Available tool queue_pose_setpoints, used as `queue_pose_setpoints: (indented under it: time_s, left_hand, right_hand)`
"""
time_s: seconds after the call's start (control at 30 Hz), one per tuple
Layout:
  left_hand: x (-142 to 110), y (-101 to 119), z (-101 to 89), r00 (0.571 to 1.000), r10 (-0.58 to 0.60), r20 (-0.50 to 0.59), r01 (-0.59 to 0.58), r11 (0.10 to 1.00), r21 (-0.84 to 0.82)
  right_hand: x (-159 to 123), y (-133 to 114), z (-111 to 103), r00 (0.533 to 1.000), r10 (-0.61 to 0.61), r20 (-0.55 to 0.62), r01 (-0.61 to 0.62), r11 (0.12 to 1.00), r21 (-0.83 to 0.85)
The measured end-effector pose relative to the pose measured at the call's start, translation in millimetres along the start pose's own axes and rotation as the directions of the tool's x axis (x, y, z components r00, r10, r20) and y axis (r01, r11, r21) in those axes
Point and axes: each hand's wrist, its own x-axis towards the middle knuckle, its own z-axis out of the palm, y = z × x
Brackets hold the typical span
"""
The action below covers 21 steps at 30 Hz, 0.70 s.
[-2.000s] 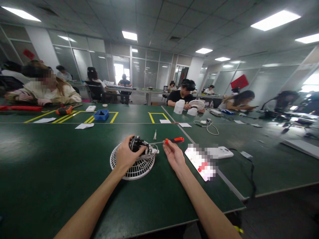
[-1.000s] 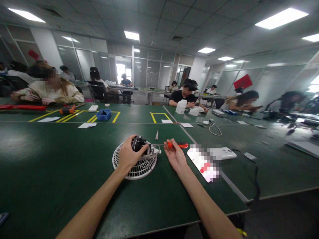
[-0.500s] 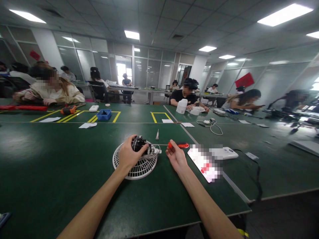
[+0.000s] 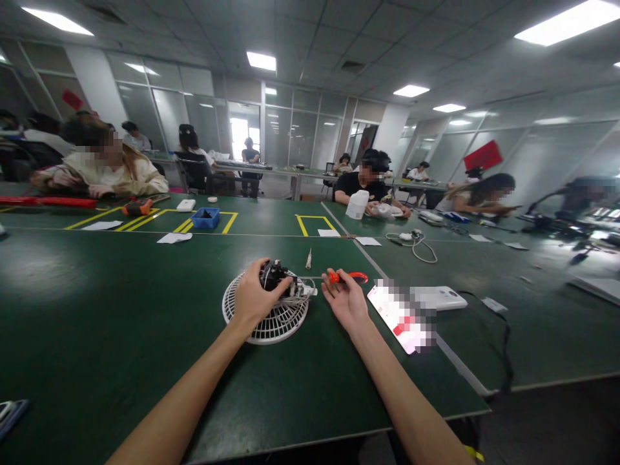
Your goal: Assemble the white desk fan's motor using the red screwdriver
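Note:
My left hand is closed around a black motor unit with white cable bundled at its side. Beneath it a round white fan grille lies flat on the green table. My right hand has the red handle of a screwdriver between thumb and fingers, palm turned up. The thin shaft runs left to the side of the motor unit; its tip is too small to make out. A small pointed whitish item rests on the table just beyond the hands.
To the right of my right hand lie a lit phone and a white case-like device with a black cord. Farther off are a blue bin, paper slips, a coiled white cable and a white bottle. Several people sit around the tables.
The fingers of my right hand have loosened and spread a little around the screwdriver handle, with the palm turned further up. My left hand keeps its hold; the view has shifted slightly.

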Motion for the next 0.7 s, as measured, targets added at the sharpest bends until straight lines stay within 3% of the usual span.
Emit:
queue_pose_setpoints:
  time_s: [0.2, 0.53, 0.7]
  left_hand:
    - [-0.6, 0.4, -1.1, 1.000, -0.004, 0.001, 0.004, 1.000, -0.006]
    - [0.0, 1.4, -1.3, 1.000, -0.012, -0.001, 0.012, 1.000, 0.017]
    - [-0.7, 3.2, -2.2, 1.000, -0.013, -0.009, 0.013, 1.000, 0.000]
  right_hand:
    - [5.6, 1.6, -3.2, 0.997, 0.020, -0.080, -0.024, 0.998, -0.051]
    - [5.6, -0.4, -4.9, 0.993, -0.111, 0.025, 0.113, 0.992, -0.064]
    - [6.4, -1.5, -6.6, 0.992, -0.105, 0.068, 0.108, 0.993, -0.040]
